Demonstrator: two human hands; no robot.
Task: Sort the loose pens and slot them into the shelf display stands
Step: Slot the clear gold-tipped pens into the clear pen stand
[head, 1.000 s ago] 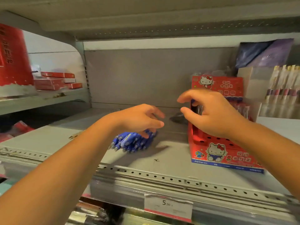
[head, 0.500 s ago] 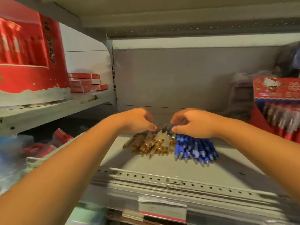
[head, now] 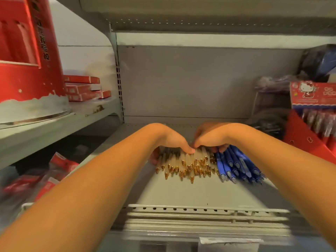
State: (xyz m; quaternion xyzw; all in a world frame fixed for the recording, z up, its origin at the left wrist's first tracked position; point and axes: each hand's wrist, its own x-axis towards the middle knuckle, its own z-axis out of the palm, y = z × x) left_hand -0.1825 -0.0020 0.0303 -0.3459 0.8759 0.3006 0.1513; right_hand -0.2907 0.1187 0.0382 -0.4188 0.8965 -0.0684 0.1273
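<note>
Shelf bay, contents left to right.

1. Red carton (head: 27, 51) and flat red boxes (head: 83, 88), on the neighbouring shelf. Not in play.
2. Left hand (head: 174, 140): curled over the gold-tipped pens (head: 185, 164), thumb pressed on top, fingers wrapped round the heap's left side.
3. Gold-tipped pens: loose heap on the grey shelf (head: 181, 193), tips towards us, touching the blue pens (head: 236, 166).
4. Right hand (head: 212, 137): curled round the heap's right side, fingertips dug in at the seam with the blue pens.
5. Display stand (head: 312, 124), far right, part-filled, well apart from the heap.

Risk, in our judgement: the bundle is large and uneven, so a lift may shed outer pens or drag blue ones along.

Change: half a second ago we saw both hands above the heaps, thumbs apart; they now close on the gold-tipped heap.
</note>
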